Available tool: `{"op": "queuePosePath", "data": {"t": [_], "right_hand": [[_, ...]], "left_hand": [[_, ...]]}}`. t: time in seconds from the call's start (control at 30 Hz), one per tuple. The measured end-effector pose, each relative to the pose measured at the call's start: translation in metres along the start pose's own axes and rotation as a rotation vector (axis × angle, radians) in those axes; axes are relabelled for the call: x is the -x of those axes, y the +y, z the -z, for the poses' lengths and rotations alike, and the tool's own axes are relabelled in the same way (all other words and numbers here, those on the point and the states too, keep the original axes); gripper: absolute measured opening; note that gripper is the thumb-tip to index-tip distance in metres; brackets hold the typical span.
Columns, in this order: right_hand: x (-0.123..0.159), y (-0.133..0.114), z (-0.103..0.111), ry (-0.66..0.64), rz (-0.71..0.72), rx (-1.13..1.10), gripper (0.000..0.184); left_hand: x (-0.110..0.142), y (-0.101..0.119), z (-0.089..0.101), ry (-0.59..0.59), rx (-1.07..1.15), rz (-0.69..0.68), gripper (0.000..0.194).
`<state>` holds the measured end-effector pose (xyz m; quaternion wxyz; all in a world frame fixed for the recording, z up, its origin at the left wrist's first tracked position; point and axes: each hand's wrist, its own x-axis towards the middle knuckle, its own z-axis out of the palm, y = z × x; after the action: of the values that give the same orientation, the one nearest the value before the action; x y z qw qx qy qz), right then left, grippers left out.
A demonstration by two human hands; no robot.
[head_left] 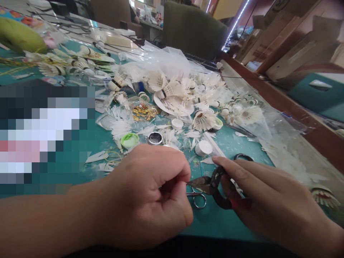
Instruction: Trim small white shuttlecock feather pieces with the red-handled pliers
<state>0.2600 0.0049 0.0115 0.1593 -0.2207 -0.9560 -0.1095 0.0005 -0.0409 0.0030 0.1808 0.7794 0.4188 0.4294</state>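
My left hand (150, 193) is closed in a pinch, with thumb and forefinger pressed together. Whatever it pinches is too small or hidden to make out. In my right hand (271, 200) I hold dark, worn pliers (215, 186) with a bit of red on the handle. Their pointed jaws reach the fingertips of my left hand. Below the jaws, small metal scissors (199, 200) lie on the green mat (215, 229), partly covered by my left hand. Just beyond my hands are a white round lid (203, 148), an open pot of black paste (155, 138) and a green-rimmed pot (129, 140).
Many shuttlecocks (204, 118) and loose feathers crowd the middle of the mat. A bag of gold-coloured pieces (145, 111) lies near a white plate (174, 105). Clear plastic bags (166, 59) spread behind. A green chair (193, 28) stands beyond, and a teal box (319, 93) sits at right.
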Motion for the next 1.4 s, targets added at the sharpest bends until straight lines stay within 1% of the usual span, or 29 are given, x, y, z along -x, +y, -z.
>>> {"op": "queuePosePath", "data": {"t": [0.1,0.17,0.33,0.4,0.53,0.67,0.77,1.03,1.27,1.4], "right_hand": [[-0.0009,0.0007,-0.0005,0.002,0.005,0.014,0.039],[-0.0017,0.0008,-0.0005,0.008,0.011,0.019,0.039],[-0.0028,0.0,0.0023,0.011,0.02,0.013,0.04],[-0.0029,-0.0003,0.003,0.016,0.02,-0.007,0.041],[-0.0025,0.0001,0.0023,0.011,0.002,-0.063,0.042],[-0.0017,0.0013,0.0025,-0.011,-0.016,-0.083,0.043],[-0.0014,0.0017,0.0037,-0.024,-0.026,-0.08,0.041],[-0.0027,0.0011,0.0032,-0.023,-0.033,-0.054,0.038],[-0.0057,0.0019,0.005,-0.015,-0.017,-0.09,0.036],[-0.0034,0.0024,0.0057,-0.022,-0.019,-0.171,0.044]], "left_hand": [[0.0014,0.0005,-0.0025,0.039,0.069,0.029,0.015],[0.0028,0.0006,-0.0031,0.034,0.131,0.059,0.014],[0.0051,0.001,0.0007,-0.098,0.261,0.22,0.013],[0.0044,0.0012,0.0023,-0.115,0.265,0.244,0.013],[0.0014,0.0008,0.003,-0.069,0.23,0.211,0.014],[-0.0002,0.0008,0.0027,-0.05,0.222,0.22,0.015],[-0.0007,0.0013,0.0028,-0.048,0.219,0.222,0.016],[-0.0016,0.0008,0.001,0.017,0.159,0.19,0.016],[0.0009,-0.0003,0.0006,-0.006,0.223,0.197,0.015],[0.0023,-0.0017,0.0008,-0.018,0.284,0.146,0.014]]}}
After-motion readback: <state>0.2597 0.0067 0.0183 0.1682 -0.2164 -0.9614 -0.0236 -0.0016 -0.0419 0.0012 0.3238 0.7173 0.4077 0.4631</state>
